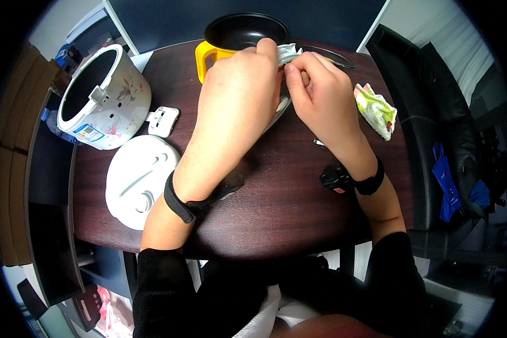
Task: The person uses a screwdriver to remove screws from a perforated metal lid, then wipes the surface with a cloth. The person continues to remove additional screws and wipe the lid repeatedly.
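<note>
Both hands meet near the far edge of a dark wooden surface [276, 208]. The left hand [239, 93] lies knuckles up, and its fingers are closed on a small white wipe [287, 53], pinching it at the near end. The right hand [318, 93] sits just beside it, with its fingers curled shut on the same wipe from the other side. The wipe is held between the two hands, raised a little over the surface and just in front of a black inner pot [245, 29]. That pot sits in a yellow holder [207, 56] at the far edge. A flat pale piece [280, 107] shows below the hands, partly hidden by them; what it is cannot be told.

Each wrist wears a black strap, and a small black device [335, 177] hangs on the right one.

To the left stands a white rice cooker body [110, 98] with a flower print, tilted and open at the top. Its white lid [141, 180] lies flat nearer the person, and a small white latch part [164, 120] rests between cooker and lid. Well to the right of the hands lies a crumpled green and white cloth [376, 110]. A dark spoon-like tool [327, 55] lies beside the pot.
</note>
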### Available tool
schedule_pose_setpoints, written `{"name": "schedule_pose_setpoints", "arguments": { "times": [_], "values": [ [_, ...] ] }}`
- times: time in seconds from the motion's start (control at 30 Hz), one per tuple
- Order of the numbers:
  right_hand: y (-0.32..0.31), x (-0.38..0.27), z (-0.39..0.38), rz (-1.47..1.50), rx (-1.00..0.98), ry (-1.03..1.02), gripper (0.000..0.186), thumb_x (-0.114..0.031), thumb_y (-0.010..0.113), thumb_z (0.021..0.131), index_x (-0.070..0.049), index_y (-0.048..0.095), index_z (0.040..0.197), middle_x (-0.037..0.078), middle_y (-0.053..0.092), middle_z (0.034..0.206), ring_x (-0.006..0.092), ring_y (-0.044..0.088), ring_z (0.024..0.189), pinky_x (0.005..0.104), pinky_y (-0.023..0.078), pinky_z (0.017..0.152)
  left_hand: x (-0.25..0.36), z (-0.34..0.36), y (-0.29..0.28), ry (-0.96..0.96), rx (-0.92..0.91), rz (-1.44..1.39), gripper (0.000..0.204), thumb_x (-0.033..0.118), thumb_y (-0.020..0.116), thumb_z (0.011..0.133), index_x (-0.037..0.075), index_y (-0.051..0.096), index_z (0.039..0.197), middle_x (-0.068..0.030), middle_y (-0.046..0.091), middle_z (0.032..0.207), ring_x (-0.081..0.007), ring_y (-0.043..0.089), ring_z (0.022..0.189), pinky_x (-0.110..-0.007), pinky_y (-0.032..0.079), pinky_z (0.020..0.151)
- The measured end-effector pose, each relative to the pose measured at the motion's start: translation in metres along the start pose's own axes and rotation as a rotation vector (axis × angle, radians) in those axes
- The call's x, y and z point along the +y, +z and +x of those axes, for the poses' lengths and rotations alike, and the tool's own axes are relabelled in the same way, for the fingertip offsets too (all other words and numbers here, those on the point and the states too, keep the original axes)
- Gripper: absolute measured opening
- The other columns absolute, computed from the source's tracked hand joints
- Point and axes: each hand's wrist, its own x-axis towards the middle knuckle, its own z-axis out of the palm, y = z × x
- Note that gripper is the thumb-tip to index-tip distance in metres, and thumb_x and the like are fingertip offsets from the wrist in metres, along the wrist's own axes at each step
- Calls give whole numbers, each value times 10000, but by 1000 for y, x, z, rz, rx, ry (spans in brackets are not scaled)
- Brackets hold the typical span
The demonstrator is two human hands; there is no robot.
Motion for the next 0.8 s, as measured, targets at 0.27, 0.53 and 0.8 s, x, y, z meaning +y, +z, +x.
{"name": "schedule_pose_setpoints", "arguments": {
  "times": [0.27, 0.53, 0.8],
  "values": [
    [-1, -4, -1, -28, 32, 15, 114, -115, 631, 870, -41, 559, 823, 118, 594, 746, 323, 612, 601, 389, 488, 534, 0, -1, -1, 7, 7, -1, 212, 120, 698, 799, 7, 565, 918, -206, 644, 729, -375, 662, 708, -425, 535, 610],
    [3, 1, -2, -23, 53, -10, 114, -103, 604, 889, -24, 574, 813, 136, 605, 740, 337, 612, 613, 396, 487, 536, 2, 0, 0, -1, -14, 8, 207, 126, 700, 804, 6, 570, 912, -204, 649, 739, -365, 668, 715, -410, 539, 613],
    [-6, -5, 0, -9, 5, 10, 133, -121, 620, 873, -37, 560, 789, 121, 601, 723, 316, 611, 598, 384, 479, 522, -1, 1, -1, 18, -3, -7, 207, 119, 697, 800, 4, 570, 916, -205, 645, 734, -369, 666, 714, -419, 536, 616]
  ]
}}
